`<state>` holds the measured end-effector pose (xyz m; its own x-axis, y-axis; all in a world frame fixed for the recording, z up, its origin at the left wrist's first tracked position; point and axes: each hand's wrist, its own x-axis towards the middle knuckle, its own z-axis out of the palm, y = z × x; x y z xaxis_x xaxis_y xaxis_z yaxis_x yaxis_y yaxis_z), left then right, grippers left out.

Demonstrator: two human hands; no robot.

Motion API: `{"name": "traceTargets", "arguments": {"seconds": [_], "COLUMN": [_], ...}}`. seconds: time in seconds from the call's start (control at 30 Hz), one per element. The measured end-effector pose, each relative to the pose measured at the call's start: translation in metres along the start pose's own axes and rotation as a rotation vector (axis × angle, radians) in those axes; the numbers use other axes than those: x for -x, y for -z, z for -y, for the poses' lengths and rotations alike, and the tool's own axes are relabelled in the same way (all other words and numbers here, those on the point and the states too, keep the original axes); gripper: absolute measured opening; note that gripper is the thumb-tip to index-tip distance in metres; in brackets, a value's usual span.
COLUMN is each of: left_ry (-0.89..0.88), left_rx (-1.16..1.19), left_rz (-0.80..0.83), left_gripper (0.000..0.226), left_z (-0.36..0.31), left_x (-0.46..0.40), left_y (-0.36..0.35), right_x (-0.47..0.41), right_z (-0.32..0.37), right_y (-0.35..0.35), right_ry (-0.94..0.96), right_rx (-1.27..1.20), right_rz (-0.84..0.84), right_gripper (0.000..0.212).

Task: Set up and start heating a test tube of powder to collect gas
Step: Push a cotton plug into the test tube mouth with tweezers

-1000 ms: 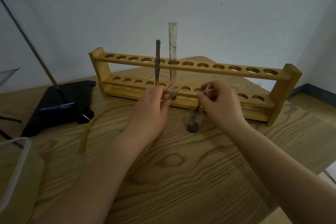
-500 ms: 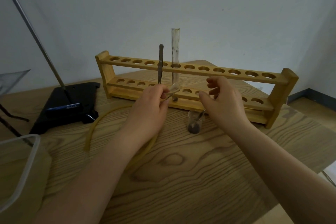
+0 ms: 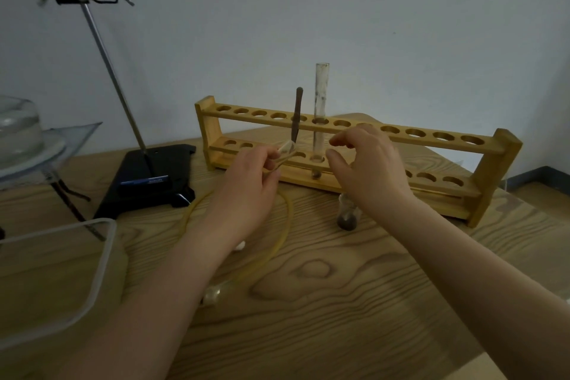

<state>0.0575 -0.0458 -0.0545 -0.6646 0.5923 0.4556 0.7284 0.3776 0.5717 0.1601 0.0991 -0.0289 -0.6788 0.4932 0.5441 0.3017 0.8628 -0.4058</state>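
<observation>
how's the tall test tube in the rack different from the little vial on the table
The test tube is long and narrow, standing upright through the wooden rack; the vial is short and squat, standing on the table in front of it. The vial holds far more dark powder than the test tube. Both are clear glass.

We see a wood-grain bench (image 3: pixel 324 302) set against a plain pale wall (image 3: pixel 370 25), with dark skirting (image 3: pixel 536 174) past its right edge. At the left edge a glass pane (image 3: pixel 77 133) rests on thin dark legs (image 3: pixel 71 203) — a clear glass dish (image 3: pixel 18 126) sits on top. A small white wad (image 3: pixel 240 245) lies mid-bench.
</observation>
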Motion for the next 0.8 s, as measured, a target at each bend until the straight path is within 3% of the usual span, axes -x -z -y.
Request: {"name": "traceTargets", "arguments": {"seconds": [0.4, 0.63, 0.8], "left_ry": [0.066, 0.083, 0.088], "left_rx": [0.040, 0.033, 0.044], "left_rz": [-0.039, -0.043, -0.044], "left_gripper": [0.027, 0.026, 0.026], "left_z": [0.018, 0.029, 0.030], "left_x": [0.000, -0.004, -0.004], "left_y": [0.030, 0.035, 0.034], "right_x": [-0.064, -0.082, -0.089], "right_z": [0.030, 0.036, 0.040], "right_y": [-0.034, -0.050, -0.050], "right_ry": [-0.136, -0.229, -0.267], "right_rx": [-0.177, -0.223, -0.219], "right_rz": [0.099, 0.132, 0.120], "right_gripper": [0.052, 0.025, 0.019]}}
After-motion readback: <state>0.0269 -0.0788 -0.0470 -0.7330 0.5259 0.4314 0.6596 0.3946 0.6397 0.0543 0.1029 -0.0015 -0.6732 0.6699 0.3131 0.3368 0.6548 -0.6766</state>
